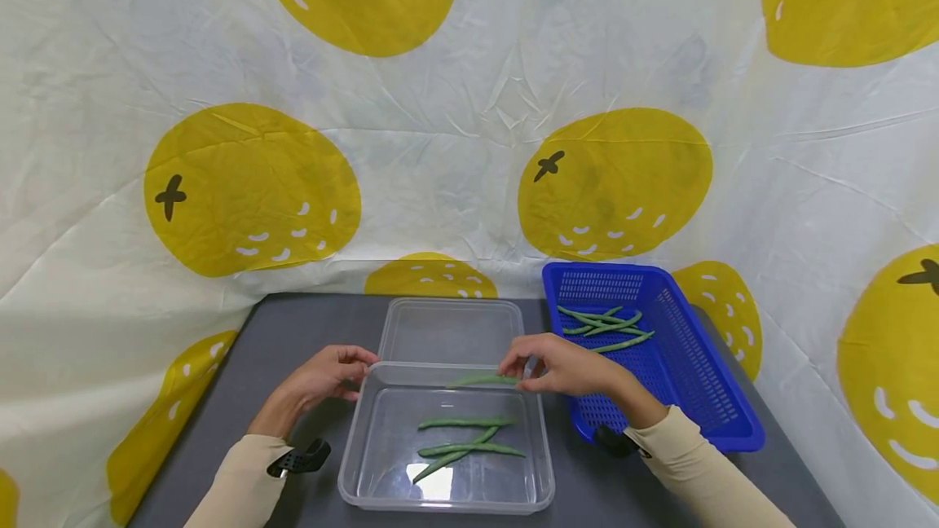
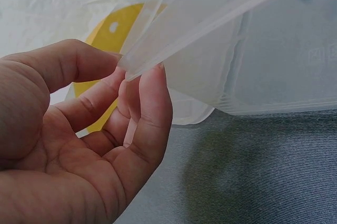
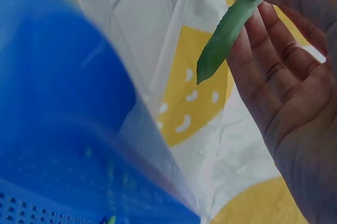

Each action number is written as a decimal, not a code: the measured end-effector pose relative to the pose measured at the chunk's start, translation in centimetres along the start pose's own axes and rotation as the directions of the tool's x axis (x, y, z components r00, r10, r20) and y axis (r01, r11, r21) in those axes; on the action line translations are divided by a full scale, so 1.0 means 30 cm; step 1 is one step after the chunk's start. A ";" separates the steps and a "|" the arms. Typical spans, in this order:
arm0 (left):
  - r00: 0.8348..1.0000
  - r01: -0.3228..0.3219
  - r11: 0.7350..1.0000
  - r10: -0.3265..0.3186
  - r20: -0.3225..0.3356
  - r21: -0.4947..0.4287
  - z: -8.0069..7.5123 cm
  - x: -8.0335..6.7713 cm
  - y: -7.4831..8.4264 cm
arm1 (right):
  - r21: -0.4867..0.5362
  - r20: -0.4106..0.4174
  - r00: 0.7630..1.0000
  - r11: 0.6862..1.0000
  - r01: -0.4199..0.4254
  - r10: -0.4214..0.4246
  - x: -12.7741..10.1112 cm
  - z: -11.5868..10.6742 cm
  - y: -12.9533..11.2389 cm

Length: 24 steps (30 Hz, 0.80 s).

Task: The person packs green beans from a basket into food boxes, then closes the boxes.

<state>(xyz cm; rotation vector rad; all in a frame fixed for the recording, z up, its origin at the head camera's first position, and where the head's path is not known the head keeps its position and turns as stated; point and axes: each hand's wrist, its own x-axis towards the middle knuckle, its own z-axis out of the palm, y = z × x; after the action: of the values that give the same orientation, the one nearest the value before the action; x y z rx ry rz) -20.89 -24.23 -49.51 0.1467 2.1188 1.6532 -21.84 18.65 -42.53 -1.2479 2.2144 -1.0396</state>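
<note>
My left hand [image 1: 326,381] pinches the far left corner of the rim of a clear plastic container [image 1: 447,505], thumb on one side and fingertips underneath, as the left wrist view shows. Three green beans [image 1: 465,423] lie on the container's floor, two of them crossing. Over the container's far right corner, my right hand [image 1: 561,365] holds another green bean [image 3: 226,40] between thumb and fingers. One end of that bean points left in the head view; in the right wrist view its pointed end sticks out past the fingertips.
A blue perforated basket [image 1: 722,398] stands to the right, with several green beans [image 1: 605,323] inside near its far left. Flat behind the container lies a clear lid [image 1: 455,328]. A fabric sheet [image 1: 440,186] with yellow fruit prints hangs behind the dark table [image 1: 286,332].
</note>
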 end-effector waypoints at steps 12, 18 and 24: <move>1.000 0.009 1.000 -0.009 0.002 -0.013 -0.002 0.006 -0.005 | 0.034 0.051 0.996 0.996 0.078 -0.079 0.050 0.045 -0.029; 1.000 0.008 1.000 -0.008 -0.008 0.001 0.004 0.003 -0.003 | 0.066 0.025 0.995 0.993 0.093 -0.095 0.031 0.034 -0.031; 1.000 0.006 1.000 -0.006 -0.015 0.012 0.005 0.001 0.001 | 0.062 0.005 0.998 0.996 0.064 -0.065 -0.002 0.013 -0.013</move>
<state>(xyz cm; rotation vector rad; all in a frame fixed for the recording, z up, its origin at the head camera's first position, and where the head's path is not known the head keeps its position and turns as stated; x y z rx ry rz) -20.85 -24.09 -49.52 0.1316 2.1386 1.6435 -21.34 18.41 -42.48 -1.3019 2.1328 -1.1180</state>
